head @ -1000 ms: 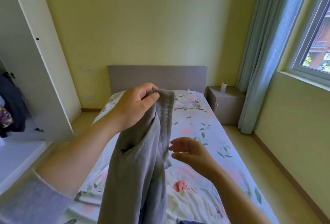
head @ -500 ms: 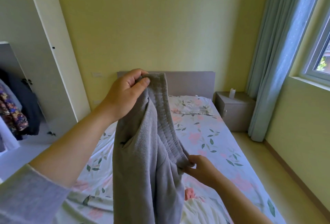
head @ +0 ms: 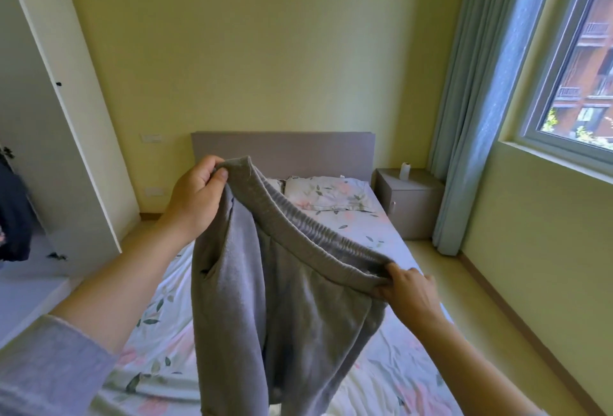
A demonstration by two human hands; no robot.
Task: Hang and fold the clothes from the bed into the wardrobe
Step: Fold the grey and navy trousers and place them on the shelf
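Seems midway through one item: holds grey sweatpants [head: 272,299] up over the near end of the bed [head: 381,243], unfolded, legs hanging free. Pinches one end of the waistband [head: 298,226] in the left hand [head: 195,206], raised high, thumb pressed against curled fingers; grips the other end in the right hand [head: 408,293], lower, fingers curled round the elastic, drawing it taut. Farther off, past the bed's left edge, finds the open wardrobe [head: 66,123] with a dark garment [head: 13,216] hanging inside. Leaves folding and stowing the sweatpants to do, by the look of it.
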